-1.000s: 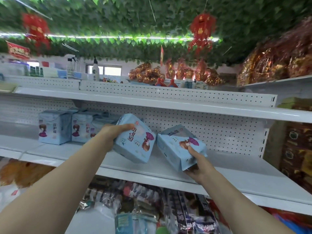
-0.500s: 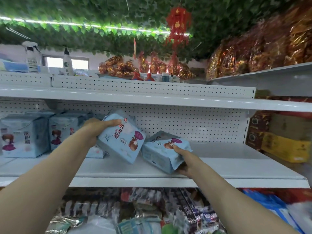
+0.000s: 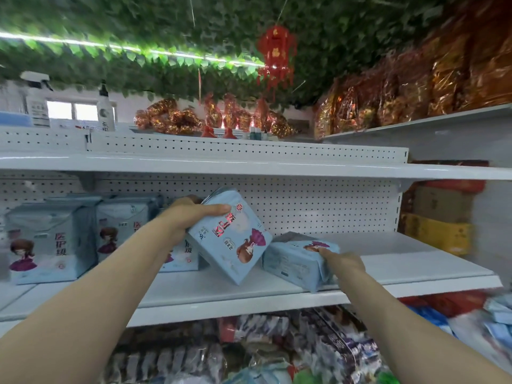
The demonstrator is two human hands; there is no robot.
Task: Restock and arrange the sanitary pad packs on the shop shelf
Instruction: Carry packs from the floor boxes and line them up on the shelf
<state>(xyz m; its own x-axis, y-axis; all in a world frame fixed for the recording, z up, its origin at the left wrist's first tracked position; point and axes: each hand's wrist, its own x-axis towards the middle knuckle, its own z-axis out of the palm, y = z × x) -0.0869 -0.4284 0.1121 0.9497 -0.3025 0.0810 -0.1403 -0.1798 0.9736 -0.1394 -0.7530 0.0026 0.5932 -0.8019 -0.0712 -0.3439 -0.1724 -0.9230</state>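
The tilted pack (image 3: pixel 230 239) is in my left hand (image 3: pixel 191 214) over the middle shelf (image 3: pixel 388 263). Its printed face is toward me and it leans right. Its lowest corner is down at the shelf board, though I cannot tell whether it touches. My thumb lies across the pack's upper front edge and the fingers wrap behind it, so the grip is closed on the pack. Just to its right, the flat pack (image 3: pixel 291 261) lies on its side on the same shelf, with its near corner poking over the front lip. My right hand (image 3: pixel 343 263) is at that pack's right end. One digit lies straight along the top and the other fingers curl out of sight round the end, holding it. At the left of the shelf a row (image 3: pixel 47 245) of three more packs stands upright, facing out. The third is half hidden behind my left forearm and the tilted pack. A pegboard (image 3: pixel 318 206) backs the shelf. The lower shelf (image 3: pixel 277 347) is crammed with dark wrapped goods, too blurred to read. Beyond the upper shelf (image 3: pixel 249 164) stand foil bags (image 3: pixel 171 120) and a bottle (image 3: pixel 105 109). A red lantern (image 3: pixel 275 55) hangs from the leafy ceiling, and a yellow box (image 3: pixel 437 236) sits at the far right.
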